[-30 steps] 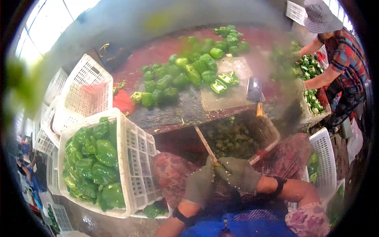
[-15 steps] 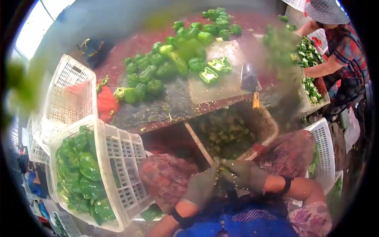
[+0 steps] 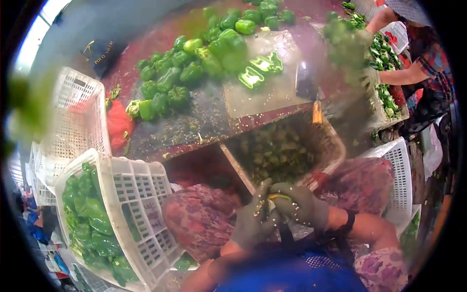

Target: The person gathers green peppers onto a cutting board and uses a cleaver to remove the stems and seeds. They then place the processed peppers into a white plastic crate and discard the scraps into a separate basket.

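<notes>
Both hands wear grey-green gloves dotted with pale seeds and meet above the lap. My left hand (image 3: 255, 216) is closed beside my right hand (image 3: 301, 207), its grip partly hidden. Fingers of my right hand curl around a small green and yellow pepper piece (image 3: 280, 196). Just beyond them, a bin (image 3: 237, 168) holds many pepper cores and scraps. On the table, two cut pepper halves (image 3: 252, 77) lie on a pale board (image 3: 243, 103). A knife (image 3: 307, 85) with an orange handle rests at the board's right side.
Whole green peppers (image 3: 177, 73) are heaped on the red table (image 3: 116, 68). A white crate (image 3: 141, 194) of peppers stands at the left, with an empty-looking crate (image 3: 80, 114) behind it. Another person (image 3: 423, 63) handles cut peppers at the upper right. Blurry smudges cover parts of the view.
The view has shifted slightly, and the table items appear lower-left to higher up in it. Both hands have risen a little, and the pepper piece between them shows more clearly.
</notes>
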Motion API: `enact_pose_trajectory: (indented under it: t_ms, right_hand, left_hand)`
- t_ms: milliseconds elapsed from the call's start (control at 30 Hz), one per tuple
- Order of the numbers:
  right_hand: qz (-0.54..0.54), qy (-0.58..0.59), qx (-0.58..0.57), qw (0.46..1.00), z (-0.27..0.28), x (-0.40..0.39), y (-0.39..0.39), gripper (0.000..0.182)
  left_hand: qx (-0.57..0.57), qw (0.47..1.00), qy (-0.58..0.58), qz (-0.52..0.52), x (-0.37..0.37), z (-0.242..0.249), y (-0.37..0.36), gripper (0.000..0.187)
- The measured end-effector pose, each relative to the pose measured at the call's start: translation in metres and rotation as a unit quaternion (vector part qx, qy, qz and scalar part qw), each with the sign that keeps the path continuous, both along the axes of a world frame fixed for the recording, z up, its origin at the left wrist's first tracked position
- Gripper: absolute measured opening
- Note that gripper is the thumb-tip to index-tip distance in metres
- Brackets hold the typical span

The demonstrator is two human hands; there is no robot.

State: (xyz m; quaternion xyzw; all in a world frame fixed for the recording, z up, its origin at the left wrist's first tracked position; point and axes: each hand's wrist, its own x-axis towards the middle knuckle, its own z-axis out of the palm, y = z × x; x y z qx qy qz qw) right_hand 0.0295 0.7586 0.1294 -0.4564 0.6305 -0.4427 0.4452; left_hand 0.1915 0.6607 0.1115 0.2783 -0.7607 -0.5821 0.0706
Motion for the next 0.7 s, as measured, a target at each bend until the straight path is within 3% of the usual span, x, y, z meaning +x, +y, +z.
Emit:
enact_pose_trajectory:
  t_ms: [133, 233, 333, 467, 567, 667, 700]
  right_hand:
    - [-0.012, -0.022, -0.011, 1.0, -0.016, -0.003, 0.001, 0.035]
    - [0.001, -0.05, 0.021, 0.999, -0.022, -0.005, 0.003, 0.035]
    - [0.014, 0.033, 0.059, 0.998, -0.019, -0.004, 0.0, 0.035]
    - [0.044, 0.065, 0.089, 0.993, -0.017, -0.01, -0.004, 0.035]
    - [0.03, 0.001, 0.046, 0.999, -0.023, -0.015, -0.003, 0.037]
    - [-0.005, -0.09, -0.005, 0.996, -0.031, -0.019, 0.0, 0.039]
    - [-0.01, -0.101, -0.009, 0.995, -0.035, -0.019, 0.002, 0.039]
  left_hand:
    - [0.277, 0.952, 0.103, 0.082, -0.007, -0.02, 0.008, 0.074]
    - [0.289, 0.953, 0.05, 0.069, -0.003, -0.034, 0.007, 0.079]
    - [0.039, 0.997, -0.067, 0.004, -0.013, -0.026, 0.004, 0.086]
    - [-0.029, 0.995, -0.097, -0.024, -0.014, -0.028, 0.004, 0.091]
    - [0.174, 0.982, -0.072, 0.002, -0.018, -0.013, -0.003, 0.085]
    - [0.287, 0.955, 0.077, 0.025, -0.02, -0.017, -0.002, 0.082]
    - [0.312, 0.948, 0.057, 0.019, -0.02, -0.022, -0.004, 0.081]
